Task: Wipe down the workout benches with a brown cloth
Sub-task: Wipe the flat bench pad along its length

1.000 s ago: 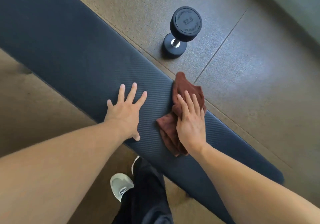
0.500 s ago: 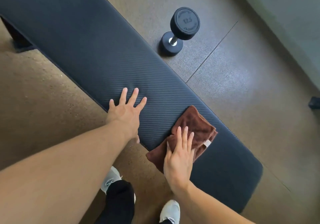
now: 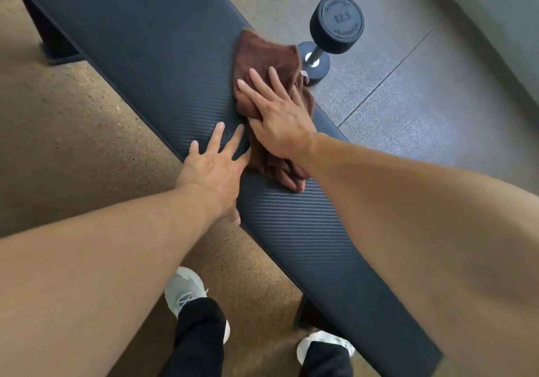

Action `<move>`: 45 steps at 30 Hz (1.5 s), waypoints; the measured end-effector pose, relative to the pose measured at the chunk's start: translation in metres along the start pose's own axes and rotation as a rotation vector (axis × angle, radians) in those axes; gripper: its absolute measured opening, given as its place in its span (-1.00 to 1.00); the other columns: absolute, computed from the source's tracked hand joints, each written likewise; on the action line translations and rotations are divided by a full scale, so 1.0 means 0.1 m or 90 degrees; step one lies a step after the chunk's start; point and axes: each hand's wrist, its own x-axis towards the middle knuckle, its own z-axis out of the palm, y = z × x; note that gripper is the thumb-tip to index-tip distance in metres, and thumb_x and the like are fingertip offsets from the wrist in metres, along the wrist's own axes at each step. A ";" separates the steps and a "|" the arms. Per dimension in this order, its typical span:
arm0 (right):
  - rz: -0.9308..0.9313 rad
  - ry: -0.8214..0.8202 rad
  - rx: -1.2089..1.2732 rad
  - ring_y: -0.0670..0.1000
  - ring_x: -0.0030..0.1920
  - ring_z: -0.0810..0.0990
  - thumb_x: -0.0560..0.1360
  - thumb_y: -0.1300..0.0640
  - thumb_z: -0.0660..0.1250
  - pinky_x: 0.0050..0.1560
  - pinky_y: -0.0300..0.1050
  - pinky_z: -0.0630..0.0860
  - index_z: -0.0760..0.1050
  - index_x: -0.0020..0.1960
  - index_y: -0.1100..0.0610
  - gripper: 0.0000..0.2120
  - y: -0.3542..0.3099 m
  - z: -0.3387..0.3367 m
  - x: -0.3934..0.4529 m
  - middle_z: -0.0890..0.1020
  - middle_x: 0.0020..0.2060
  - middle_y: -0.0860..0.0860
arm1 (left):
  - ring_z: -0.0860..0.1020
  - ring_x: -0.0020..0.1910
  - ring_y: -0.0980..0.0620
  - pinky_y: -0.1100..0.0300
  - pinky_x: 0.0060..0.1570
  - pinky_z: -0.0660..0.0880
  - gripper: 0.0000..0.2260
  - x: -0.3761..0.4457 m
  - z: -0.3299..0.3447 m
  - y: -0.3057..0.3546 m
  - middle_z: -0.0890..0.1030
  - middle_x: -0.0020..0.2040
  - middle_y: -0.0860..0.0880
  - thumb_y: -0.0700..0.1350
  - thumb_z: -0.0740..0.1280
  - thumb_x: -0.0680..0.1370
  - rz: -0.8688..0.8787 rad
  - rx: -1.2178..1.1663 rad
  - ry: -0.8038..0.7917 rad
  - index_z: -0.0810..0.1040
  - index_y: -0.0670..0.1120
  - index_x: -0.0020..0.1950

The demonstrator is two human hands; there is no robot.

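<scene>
Ribbed dark bench (image 3: pixel 163 64) crosses the frame diagonally over speckled floor (image 3: pixel 73 131) (dumbbell (image 3: pixel 335 27) upper right); right hand (image 3: pixel 280 120) flat on brown cloth (image 3: pixel 268 53), left hand (image 3: pixel 215 169) spread open beside it

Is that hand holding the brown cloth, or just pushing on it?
Just pushing. The right hand lies flat, fingers spread, on the middle of the brown cloth, pressing it onto the bench. The left hand holds nothing.
</scene>
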 end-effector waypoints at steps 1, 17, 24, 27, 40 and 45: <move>-0.018 -0.005 0.006 0.10 0.68 -0.19 0.62 0.02 0.15 0.62 0.22 -0.18 0.03 0.70 -0.11 -0.33 0.02 -0.01 -0.03 -0.02 0.70 -0.09 | -0.33 0.59 -0.23 -0.28 0.52 0.11 0.27 -0.01 -0.01 0.01 -0.37 0.62 -0.05 0.45 0.51 0.22 -0.002 -0.004 -0.004 -0.24 0.08 0.64; 0.205 0.159 0.107 0.10 0.68 0.02 0.55 -0.09 0.12 0.62 0.23 0.01 0.30 0.62 -0.02 -0.37 1.16 0.79 -2.59 0.22 0.65 -0.05 | -0.41 0.56 -0.25 -0.48 0.44 0.03 0.41 0.07 -0.31 1.64 -0.48 0.56 -0.10 0.37 0.59 0.19 -0.090 -0.154 -0.083 -0.43 0.02 0.59; 0.222 0.127 0.058 0.12 0.67 0.04 0.55 -0.11 0.18 0.61 0.28 0.07 0.28 0.62 -0.04 -0.36 1.52 0.96 -3.31 0.23 0.64 -0.04 | -0.35 0.57 -0.27 -0.40 0.42 0.23 0.46 0.23 -0.37 2.07 -0.44 0.58 -0.11 0.34 0.62 0.14 -0.213 -0.156 -0.083 -0.38 -0.12 0.60; 0.216 0.095 0.036 0.09 0.68 -0.01 0.56 -0.16 0.16 0.62 0.24 -0.03 0.20 0.65 -0.09 -0.33 1.52 0.96 -3.21 0.15 0.66 -0.09 | -0.33 0.58 -0.26 -0.39 0.41 0.26 0.47 0.23 -0.34 2.07 -0.41 0.59 -0.09 0.38 0.61 0.12 -0.212 -0.149 -0.072 -0.36 -0.11 0.61; 0.089 0.125 0.167 0.11 0.56 0.30 0.62 -0.20 0.16 0.49 0.19 0.32 0.14 0.66 -0.15 -0.37 1.37 0.42 -1.62 0.15 0.67 -0.06 | -0.28 0.60 -0.22 -0.36 0.30 0.39 0.47 0.27 -0.26 2.05 -0.34 0.62 -0.02 0.43 0.58 0.06 -0.221 -0.090 -0.033 -0.30 -0.06 0.63; 0.116 0.130 0.148 0.12 0.52 0.37 0.64 -0.20 0.17 0.38 0.15 0.39 0.10 0.66 -0.22 -0.38 1.46 0.43 -1.78 0.25 0.63 -0.05 | -0.27 0.61 -0.19 -0.38 0.35 0.33 0.47 0.23 -0.33 2.09 -0.34 0.62 0.02 0.39 0.61 0.07 -0.236 -0.123 -0.028 -0.32 -0.02 0.62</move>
